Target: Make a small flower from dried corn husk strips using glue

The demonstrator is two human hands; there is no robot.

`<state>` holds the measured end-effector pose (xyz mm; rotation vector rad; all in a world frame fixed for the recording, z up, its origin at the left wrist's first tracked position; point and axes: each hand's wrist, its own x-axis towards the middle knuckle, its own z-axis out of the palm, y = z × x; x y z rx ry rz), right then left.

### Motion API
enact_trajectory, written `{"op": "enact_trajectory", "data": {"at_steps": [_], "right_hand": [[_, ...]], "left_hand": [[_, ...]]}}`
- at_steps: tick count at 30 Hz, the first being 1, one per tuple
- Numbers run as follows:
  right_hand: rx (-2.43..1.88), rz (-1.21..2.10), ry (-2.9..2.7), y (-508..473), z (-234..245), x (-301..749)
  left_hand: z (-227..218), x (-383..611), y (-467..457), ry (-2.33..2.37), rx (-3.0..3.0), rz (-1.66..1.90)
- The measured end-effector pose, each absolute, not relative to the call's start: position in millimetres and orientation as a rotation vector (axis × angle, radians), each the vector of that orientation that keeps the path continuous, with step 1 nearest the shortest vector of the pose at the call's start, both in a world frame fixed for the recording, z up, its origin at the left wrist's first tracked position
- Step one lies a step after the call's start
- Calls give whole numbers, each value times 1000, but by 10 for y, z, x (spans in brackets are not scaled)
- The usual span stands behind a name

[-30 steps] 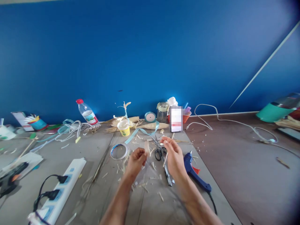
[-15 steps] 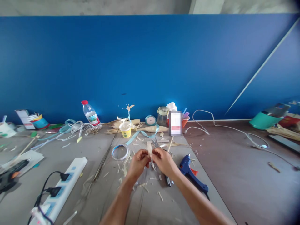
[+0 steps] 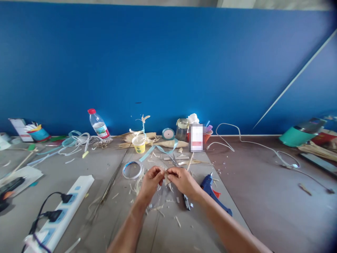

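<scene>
Over the middle of the table, my left hand (image 3: 152, 180) and my right hand (image 3: 183, 180) meet, fingertips pinched. Between them is a small pale strip of dried husk (image 3: 166, 180), mostly covered by the fingers. Both hands are closed on it. Thin husk scraps (image 3: 157, 208) litter the table below. A utility knife (image 3: 186, 202) lies under my right wrist, and a blue glue gun (image 3: 210, 189) rests to its right. Left of my left hand is a roll of clear tape (image 3: 132, 170).
A white power strip (image 3: 68, 211) with black plugs lies at left, near thin wires (image 3: 112, 185). Along the blue partition stand a bottle (image 3: 99, 125), a yellow cup (image 3: 138, 144), a glass jar (image 3: 182, 130) and a phone (image 3: 196, 137). Light-blue ribbon (image 3: 150, 152) curls ahead of my hands.
The husk strip stood upright above my fingertips; now it is turned down and mostly hidden between them. The view has shifted slightly.
</scene>
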<state>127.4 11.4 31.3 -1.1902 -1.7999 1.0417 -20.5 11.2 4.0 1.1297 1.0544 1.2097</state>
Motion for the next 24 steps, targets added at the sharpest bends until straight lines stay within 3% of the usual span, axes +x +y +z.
{"op": "enact_trajectory", "data": {"at_steps": [5, 11, 24], "right_hand": [[-1398, 751, -1825, 294, 454, 1602], [-1897, 411, -2304, 409, 392, 1670], [-2121, 281, -2399, 396, 234, 1380]], "left_hand": [[25, -208, 130, 1045, 1022, 1277], [21, -215, 144, 1046, 863, 1363], [-70, -234, 158, 1072, 935, 1372]]}}
